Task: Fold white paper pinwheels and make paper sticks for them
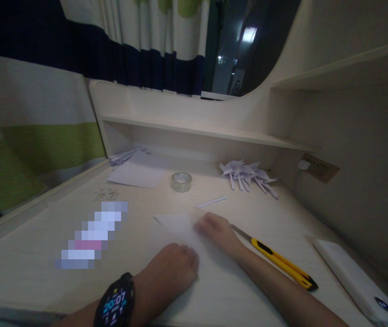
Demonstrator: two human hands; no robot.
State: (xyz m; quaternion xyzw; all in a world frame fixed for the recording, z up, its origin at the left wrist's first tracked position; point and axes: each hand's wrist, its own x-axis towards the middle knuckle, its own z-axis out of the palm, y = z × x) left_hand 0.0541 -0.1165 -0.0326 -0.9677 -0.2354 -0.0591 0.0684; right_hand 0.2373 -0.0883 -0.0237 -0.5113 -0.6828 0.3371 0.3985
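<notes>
Lying just beyond the left hand is paper (white)

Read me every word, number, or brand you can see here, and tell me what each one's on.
"20:07": on the watch.
Smaller characters around that time: too small and blurred to read.
Dark oval badge on the white object at right: unreadable.
Pixelated item at left: any text is hidden.

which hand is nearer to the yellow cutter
Right. The right hand is just left of the yellow cutter, close beside its blade end. The left hand is farther left, near the lower part of the white paper.
</notes>
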